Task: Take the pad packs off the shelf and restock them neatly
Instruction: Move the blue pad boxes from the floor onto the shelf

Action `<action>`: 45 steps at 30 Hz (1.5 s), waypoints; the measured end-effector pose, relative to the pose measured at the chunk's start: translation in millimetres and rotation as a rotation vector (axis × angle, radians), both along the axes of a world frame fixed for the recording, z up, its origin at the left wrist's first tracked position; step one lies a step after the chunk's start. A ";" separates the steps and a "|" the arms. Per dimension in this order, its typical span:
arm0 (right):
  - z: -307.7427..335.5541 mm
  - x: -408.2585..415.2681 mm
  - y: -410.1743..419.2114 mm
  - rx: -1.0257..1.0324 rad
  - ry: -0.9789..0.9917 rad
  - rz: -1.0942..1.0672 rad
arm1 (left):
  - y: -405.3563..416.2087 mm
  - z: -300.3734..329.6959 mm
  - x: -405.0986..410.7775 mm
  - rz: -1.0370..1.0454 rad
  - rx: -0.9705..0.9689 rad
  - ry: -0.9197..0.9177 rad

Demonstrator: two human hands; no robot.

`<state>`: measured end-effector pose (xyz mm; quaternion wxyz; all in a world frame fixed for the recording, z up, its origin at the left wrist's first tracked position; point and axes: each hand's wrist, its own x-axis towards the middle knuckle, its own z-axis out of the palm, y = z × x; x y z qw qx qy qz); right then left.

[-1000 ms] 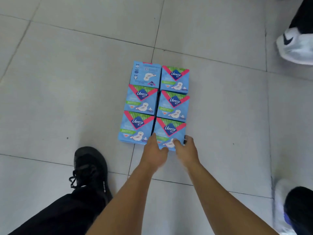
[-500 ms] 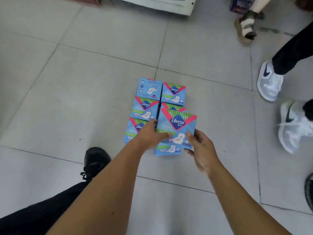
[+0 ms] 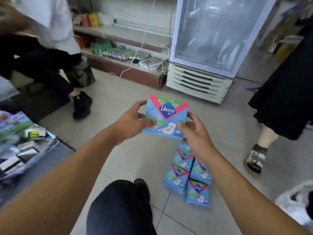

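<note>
I hold one blue Libresse pad pack [image 3: 166, 116] in the air in front of me, face up and slightly tilted. My left hand [image 3: 132, 122] grips its left edge and my right hand [image 3: 194, 134] grips its lower right corner. Below my right forearm, several more blue pad packs [image 3: 186, 173] lie in two rows on the tiled floor; my right wrist hides part of them. A low shelf [image 3: 118, 48] with small goods runs along the back wall.
A white glass-door fridge [image 3: 203, 48] stands ahead on the right. A crouching person in black [image 3: 42, 73] is at the left, another person in a black skirt and sandals [image 3: 271, 116] at the right. A shelf of packaged goods [image 3: 22, 146] sits at my left. My black-trousered knee [image 3: 122, 206] is below.
I have lifted the pack from the floor group up to chest height with both hands, and my view has swung up from the floor to the shelf and fridge.
</note>
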<state>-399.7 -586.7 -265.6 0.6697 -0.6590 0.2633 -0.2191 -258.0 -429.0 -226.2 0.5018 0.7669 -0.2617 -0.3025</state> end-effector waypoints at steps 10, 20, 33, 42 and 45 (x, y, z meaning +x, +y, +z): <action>97.5 163.2 158.3 -0.250 -0.106 0.383 | 204.4 78.3 74.6 0.434 -0.246 -0.247; 79.6 366.3 277.1 -0.349 -0.191 0.590 | 313.2 67.7 208.7 0.863 -0.127 -0.467; 64.6 527.7 347.3 -0.600 -0.208 0.687 | 351.1 41.3 330.0 1.179 0.356 -0.629; 55.2 553.4 353.6 -0.701 -0.177 0.655 | 354.1 28.8 350.0 1.204 0.359 -0.598; 53.4 552.7 353.3 -0.694 -0.159 0.667 | 353.6 29.2 348.6 1.205 0.384 -0.595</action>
